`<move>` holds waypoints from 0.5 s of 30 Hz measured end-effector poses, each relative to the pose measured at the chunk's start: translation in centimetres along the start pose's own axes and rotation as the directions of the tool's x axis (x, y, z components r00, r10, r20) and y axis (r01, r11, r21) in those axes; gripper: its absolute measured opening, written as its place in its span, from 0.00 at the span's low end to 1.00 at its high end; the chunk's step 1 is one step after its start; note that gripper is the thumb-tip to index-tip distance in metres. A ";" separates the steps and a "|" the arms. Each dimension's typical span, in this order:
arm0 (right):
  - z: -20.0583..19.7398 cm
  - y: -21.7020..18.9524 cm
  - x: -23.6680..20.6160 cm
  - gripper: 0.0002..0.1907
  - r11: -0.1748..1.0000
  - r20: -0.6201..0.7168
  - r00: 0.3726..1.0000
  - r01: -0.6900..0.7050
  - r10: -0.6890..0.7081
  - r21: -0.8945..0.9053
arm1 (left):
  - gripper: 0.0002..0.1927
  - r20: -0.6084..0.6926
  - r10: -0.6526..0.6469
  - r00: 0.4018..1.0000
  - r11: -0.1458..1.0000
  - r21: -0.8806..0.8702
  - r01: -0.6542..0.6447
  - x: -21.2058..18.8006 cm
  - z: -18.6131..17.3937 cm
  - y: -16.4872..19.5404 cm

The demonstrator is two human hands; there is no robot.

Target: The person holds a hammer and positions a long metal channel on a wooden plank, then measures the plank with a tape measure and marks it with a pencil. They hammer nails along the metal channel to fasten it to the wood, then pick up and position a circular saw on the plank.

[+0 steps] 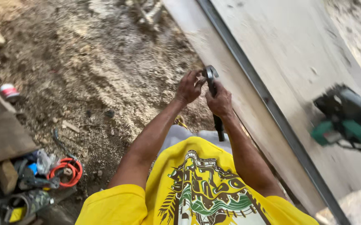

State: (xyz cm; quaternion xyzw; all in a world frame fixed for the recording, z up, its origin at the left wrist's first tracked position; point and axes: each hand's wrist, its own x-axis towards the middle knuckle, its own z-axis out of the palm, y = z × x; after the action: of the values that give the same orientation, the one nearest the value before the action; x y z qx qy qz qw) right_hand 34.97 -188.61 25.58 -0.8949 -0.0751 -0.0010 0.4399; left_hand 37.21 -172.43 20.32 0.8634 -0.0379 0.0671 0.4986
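I look down over a yellow printed shirt at both arms stretched forward. My right hand [219,100] is closed around the dark handle of a clamp [212,83], whose black grip hangs down below the fist. My left hand [187,86] pinches the clamp's metal jaw at the top. The clamp sits at the near edge of a large pale wooden board [288,54]. A dark metal straightedge [247,68] runs diagonally along the board just beyond the hands.
A green and black power saw [347,121] rests on the board at right. Sawdust covers the ground. At lower left lie an orange coiled cord [66,171], wood blocks, bags and a small can [9,91].
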 end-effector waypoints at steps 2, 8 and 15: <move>3.3 -3.6 3.3 0.17 0.959 0.221 0.956 -0.231 0.192 0.166 | 0.17 -0.133 0.003 0.991 1.000 -0.028 -0.007 1.6 -5.1 -2.3; 13.7 -11.4 11.8 0.18 0.952 0.408 0.869 -0.307 0.281 0.000 | 0.16 -0.223 -0.317 0.922 0.947 -0.025 0.320 5.8 -15.3 -9.3; 25.5 -13.0 25.7 0.17 0.981 0.470 0.862 -0.145 0.191 -0.131 | 0.17 -0.292 -0.321 0.901 0.946 -0.051 0.320 15.6 -24.2 -18.9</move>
State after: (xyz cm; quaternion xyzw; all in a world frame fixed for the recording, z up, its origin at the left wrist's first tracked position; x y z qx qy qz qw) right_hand 56.96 -157.32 21.92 -0.8894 -0.1035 0.2558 0.3645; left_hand 53.22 -142.03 18.50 0.8374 0.1798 0.1128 0.5037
